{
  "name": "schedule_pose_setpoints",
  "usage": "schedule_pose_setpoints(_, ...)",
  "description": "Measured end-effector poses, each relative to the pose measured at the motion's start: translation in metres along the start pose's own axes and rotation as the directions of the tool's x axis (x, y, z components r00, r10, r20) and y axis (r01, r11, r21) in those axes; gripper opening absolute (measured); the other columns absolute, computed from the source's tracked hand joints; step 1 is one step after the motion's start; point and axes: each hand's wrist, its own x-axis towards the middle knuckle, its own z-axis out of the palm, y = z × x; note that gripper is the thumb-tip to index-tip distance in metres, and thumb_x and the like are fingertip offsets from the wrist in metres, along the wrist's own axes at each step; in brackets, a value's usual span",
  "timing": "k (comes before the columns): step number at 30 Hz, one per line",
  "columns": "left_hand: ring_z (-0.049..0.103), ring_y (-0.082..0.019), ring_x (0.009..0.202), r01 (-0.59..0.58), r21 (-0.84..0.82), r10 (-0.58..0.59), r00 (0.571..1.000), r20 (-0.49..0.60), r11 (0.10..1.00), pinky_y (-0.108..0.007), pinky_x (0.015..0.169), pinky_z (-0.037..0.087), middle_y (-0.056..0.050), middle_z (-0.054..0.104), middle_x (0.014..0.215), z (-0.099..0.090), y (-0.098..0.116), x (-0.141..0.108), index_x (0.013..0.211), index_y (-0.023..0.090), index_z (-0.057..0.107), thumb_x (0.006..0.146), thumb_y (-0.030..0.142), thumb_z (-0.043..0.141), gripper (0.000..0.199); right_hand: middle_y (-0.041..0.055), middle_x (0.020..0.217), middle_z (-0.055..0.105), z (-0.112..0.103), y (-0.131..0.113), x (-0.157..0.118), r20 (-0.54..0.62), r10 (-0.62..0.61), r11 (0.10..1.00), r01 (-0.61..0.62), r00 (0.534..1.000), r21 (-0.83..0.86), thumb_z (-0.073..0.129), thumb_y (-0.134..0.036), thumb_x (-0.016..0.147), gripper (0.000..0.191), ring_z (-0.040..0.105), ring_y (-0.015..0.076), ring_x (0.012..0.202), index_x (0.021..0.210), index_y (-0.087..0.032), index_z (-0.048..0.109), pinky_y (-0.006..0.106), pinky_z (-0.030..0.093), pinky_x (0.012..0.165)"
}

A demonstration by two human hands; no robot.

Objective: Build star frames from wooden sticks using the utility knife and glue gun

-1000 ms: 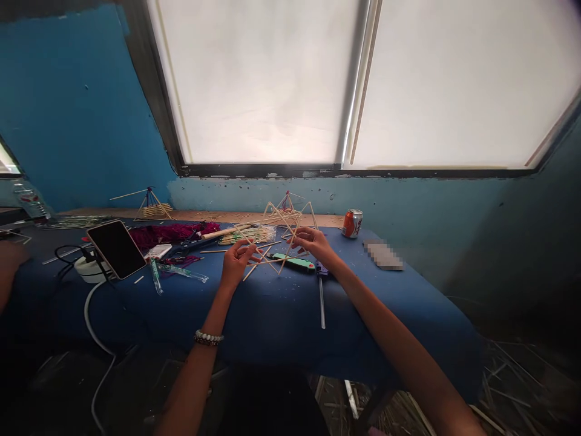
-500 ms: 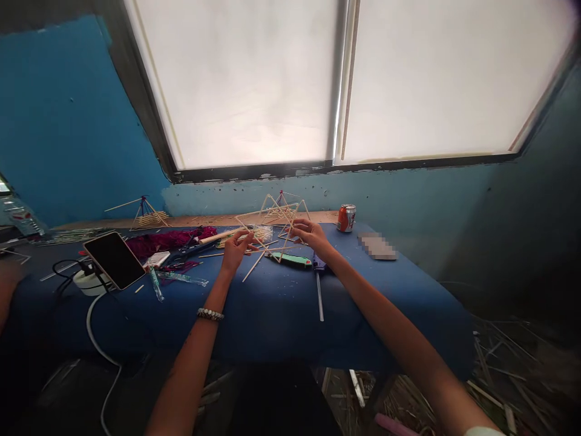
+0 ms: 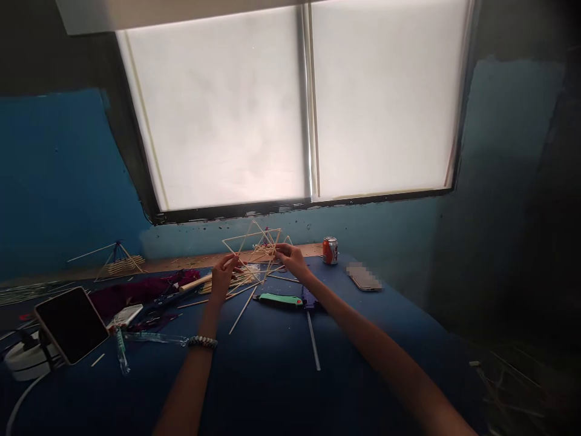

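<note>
A star-shaped frame of thin pale sticks [image 3: 247,237] is raised above the table, held between my two hands. The fingers of my left hand [image 3: 224,274] pinch its left side, and a beaded bracelet [image 3: 203,342] circles that wrist. On the other side, my right hand [image 3: 293,259] grips the sticks near the star's right edge. Below the star lies a green utility knife [image 3: 279,300]. Beside it is a purple glue gun [image 3: 310,298], partly behind my right forearm, with a clear glue stick [image 3: 314,345] pointing towards me.
Loose sticks [image 3: 242,310] lie below my hands. A stick pyramid [image 3: 121,265] stands at the back left, near purple fringe [image 3: 136,290]. A propped phone [image 3: 72,325] and a white power strip [image 3: 31,357] are at left. A drink can [image 3: 330,251] and another phone [image 3: 365,277] sit right.
My view has tilted upward and turned slightly, so the table sits lower. The star stays in both hands. A co-worker's hand at the left edge has left the view.
</note>
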Motion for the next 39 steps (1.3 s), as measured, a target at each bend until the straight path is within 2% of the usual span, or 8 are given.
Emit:
schedule_pose_setpoints(3,0.07,-0.018,0.06,0.031,-0.009,-0.031,0.999,0.024,0.999,-0.02,0.044,0.044,-0.014,0.078,0.09,-0.003,-0.007,-0.004,0.105,0.015,0.068,0.071,0.071,0.07,0.066,0.0092,0.095,0.076,-0.008,0.004,-0.011,0.057,0.014,0.999,-0.013,0.998,-0.033,0.082,-0.049,0.067,0.041,0.072,0.0239,0.087,0.092,-0.018,0.072,0.037,0.06,0.074)
schedule_pose_setpoints(7,0.07,-0.019,0.062,0.057,-0.033,-0.055,0.998,0.041,0.998,-0.023,0.047,0.047,-0.014,0.078,0.092,-0.004,-0.013,-0.005,0.111,0.015,0.071,0.07,0.07,0.073,0.068,0.0086,0.094,0.076,-0.017,0.003,-0.019,0.138,0.041,0.997,-0.032,0.99,-0.068,0.08,-0.051,0.073,0.039,0.072,0.0221,0.081,0.095,-0.018,0.074,0.036,0.057,0.071)
schedule_pose_setpoints(13,0.071,-0.019,0.064,0.069,-0.022,-0.068,0.997,0.024,0.997,-0.023,0.047,0.048,-0.013,0.079,0.09,-0.005,-0.018,-0.005,0.109,0.017,0.074,0.069,0.069,0.074,0.067,0.0084,0.09,0.076,-0.017,0.002,-0.019,0.107,0.073,0.994,-0.064,0.992,-0.087,0.08,-0.05,0.074,0.04,0.071,0.0195,0.072,0.094,-0.016,0.074,0.032,0.056,0.065)
schedule_pose_setpoints(19,0.072,-0.02,0.068,0.082,0.013,-0.082,0.996,0.035,0.997,-0.024,0.051,0.051,-0.013,0.079,0.095,-0.003,-0.015,-0.007,0.111,0.016,0.073,0.07,0.069,0.073,0.066,0.0096,0.095,0.078,-0.018,0.006,-0.018,0.07,0.076,0.996,-0.073,0.995,-0.045,0.077,-0.051,0.076,0.04,0.074,0.0213,0.077,0.098,-0.017,0.075,0.033,0.06,0.067)
schedule_pose_setpoints(27,0.069,-0.017,0.066,0.071,0.005,-0.071,0.995,0.07,0.997,-0.021,0.05,0.048,-0.013,0.078,0.095,0.0,-0.011,-0.011,0.11,0.016,0.073,0.072,0.069,0.073,0.065,0.0094,0.095,0.078,-0.017,0.009,-0.018,0.029,0.074,0.997,-0.074,0.997,-0.012,0.076,-0.049,0.079,0.038,0.074,0.021,0.075,0.098,-0.017,0.075,0.033,0.062,0.066)
schedule_pose_setpoints(39,0.068,-0.018,0.066,0.067,-0.019,-0.065,0.994,0.088,0.998,-0.024,0.05,0.05,-0.013,0.078,0.095,0.0,-0.012,-0.011,0.108,0.017,0.072,0.072,0.065,0.075,0.06,0.0087,0.092,0.078,-0.016,0.007,-0.02,0.033,0.029,0.998,-0.027,0.999,-0.049,0.071,-0.059,0.08,0.045,0.076,0.0236,0.08,0.098,-0.018,0.075,0.034,0.063,0.068)
